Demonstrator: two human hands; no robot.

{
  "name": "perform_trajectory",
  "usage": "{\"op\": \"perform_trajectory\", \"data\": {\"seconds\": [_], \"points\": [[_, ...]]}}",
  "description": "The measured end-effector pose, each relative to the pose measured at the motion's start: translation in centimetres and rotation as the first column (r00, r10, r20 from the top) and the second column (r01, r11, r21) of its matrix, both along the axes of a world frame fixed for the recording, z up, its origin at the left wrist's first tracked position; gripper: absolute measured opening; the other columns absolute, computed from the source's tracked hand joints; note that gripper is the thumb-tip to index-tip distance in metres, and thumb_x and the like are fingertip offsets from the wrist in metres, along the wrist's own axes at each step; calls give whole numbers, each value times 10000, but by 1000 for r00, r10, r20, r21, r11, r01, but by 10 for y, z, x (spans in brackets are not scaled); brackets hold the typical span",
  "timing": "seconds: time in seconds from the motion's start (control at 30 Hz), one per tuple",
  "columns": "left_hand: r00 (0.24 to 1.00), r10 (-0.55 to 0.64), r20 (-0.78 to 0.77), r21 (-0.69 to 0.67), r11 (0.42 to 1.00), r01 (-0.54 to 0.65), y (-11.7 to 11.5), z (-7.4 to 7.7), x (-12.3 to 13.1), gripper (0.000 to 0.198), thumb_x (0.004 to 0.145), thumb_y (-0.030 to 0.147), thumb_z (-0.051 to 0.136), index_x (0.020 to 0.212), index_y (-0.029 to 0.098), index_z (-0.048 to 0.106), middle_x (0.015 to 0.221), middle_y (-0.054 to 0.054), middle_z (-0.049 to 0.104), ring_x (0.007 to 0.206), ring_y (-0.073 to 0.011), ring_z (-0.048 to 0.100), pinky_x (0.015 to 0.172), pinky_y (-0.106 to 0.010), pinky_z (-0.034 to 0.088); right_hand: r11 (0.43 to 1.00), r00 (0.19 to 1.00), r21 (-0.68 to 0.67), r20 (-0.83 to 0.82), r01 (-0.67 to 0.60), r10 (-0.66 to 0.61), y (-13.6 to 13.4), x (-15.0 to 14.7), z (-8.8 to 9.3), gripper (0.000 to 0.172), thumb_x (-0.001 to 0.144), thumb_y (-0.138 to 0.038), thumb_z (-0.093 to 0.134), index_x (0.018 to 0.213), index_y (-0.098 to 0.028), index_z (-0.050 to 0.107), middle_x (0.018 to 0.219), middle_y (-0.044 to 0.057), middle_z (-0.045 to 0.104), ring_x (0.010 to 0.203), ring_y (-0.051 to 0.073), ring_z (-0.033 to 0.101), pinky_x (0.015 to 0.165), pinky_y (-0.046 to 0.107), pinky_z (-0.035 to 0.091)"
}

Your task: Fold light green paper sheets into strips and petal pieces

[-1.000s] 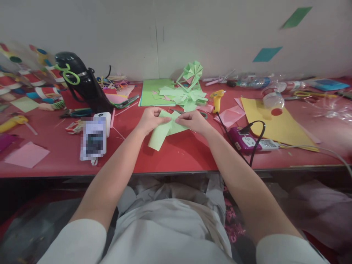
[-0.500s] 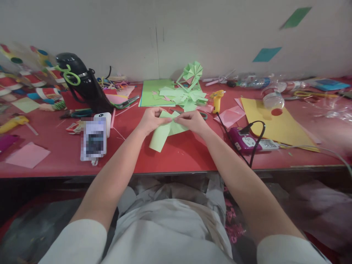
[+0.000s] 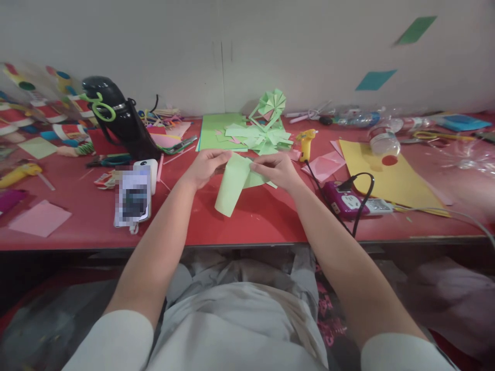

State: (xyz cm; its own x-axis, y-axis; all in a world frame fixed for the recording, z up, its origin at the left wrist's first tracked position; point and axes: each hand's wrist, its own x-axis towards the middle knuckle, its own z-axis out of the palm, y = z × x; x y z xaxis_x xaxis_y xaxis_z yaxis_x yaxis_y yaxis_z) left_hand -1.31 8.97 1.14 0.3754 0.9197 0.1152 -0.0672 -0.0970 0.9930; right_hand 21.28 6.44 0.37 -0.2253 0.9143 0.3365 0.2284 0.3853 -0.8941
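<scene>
Pinching a light-green paper strip (image 3: pixel 232 183) above the red table (image 3: pixel 255 216), left hand (image 3: pixel 204 166) and right hand (image 3: pixel 276 169) had fingers closed on its upper fold (thin, limp, crease-prone; best gripped at edges).

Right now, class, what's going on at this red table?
A seated person pinches a green paper strip with both hands: left hand on its left, right hand on its right, its lower end down near the red table. Behind lie folded green pieces and a yellow glue gun; a purple device with a black cable sits to the right.
</scene>
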Motion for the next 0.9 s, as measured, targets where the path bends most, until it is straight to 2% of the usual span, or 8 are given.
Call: {"op": "perform_trajectory", "data": {"seconds": [0.23, 0.43, 0.63, 0.8, 0.9], "points": [[989, 140, -48, 107, 985, -135, 4, -6, 4, 468, 659, 562, 822, 849, 137, 768, 831, -73, 750, 801, -203, 701, 755, -324, 568, 999, 999, -35, 18, -36, 36, 0, -2, 2, 354, 739, -516, 746, 770, -163, 745, 688, 34, 628, 608, 122, 467, 554, 284, 365], [955, 286, -75, 263, 930, -258, 5, -7, 8, 449, 682, 567, 805, 819, 141, 772, 808, -62, 749, 746, -175, 666, 681, -272, 527, 1000, 1000, 21, 18, -10, 9, 4, -4, -1, 356, 748, -515, 734, 738, -159, 735, 667, 26, 599, 613, 119, 442, 556, 283, 339], [985, 168, -47, 140, 977, -160, 6, -9, 6, 483, 693, 614, 777, 796, 144, 743, 785, -62, 726, 757, -184, 677, 717, -305, 551, 999, 999, 30, 31, 37, -38, 4, -2, -3, 342, 756, -509, 724, 763, -167, 746, 663, 19, 606, 605, 117, 441, 559, 281, 343], [970, 239, -42, 200, 953, -226, 6, -9, 6, 447, 681, 574, 803, 789, 144, 748, 783, -55, 723, 735, -170, 655, 687, -283, 525, 996, 996, 48, 37, 75, -77, 5, -2, -3, 333, 759, -505, 716, 757, -174, 748, 649, 16, 593, 603, 120, 434, 553, 282, 340], [983, 178, -47, 151, 974, -169, 5, -9, 7, 412, 713, 556, 779, 746, 147, 740, 737, -41, 706, 687, -152, 635, 659, -274, 522, 992, 993, 58, 19, 116, -118, 6, -2, -4, 330, 752, -506, 718, 741, -177, 741, 679, 25, 619, 624, 130, 458, 568, 286, 361]]}}
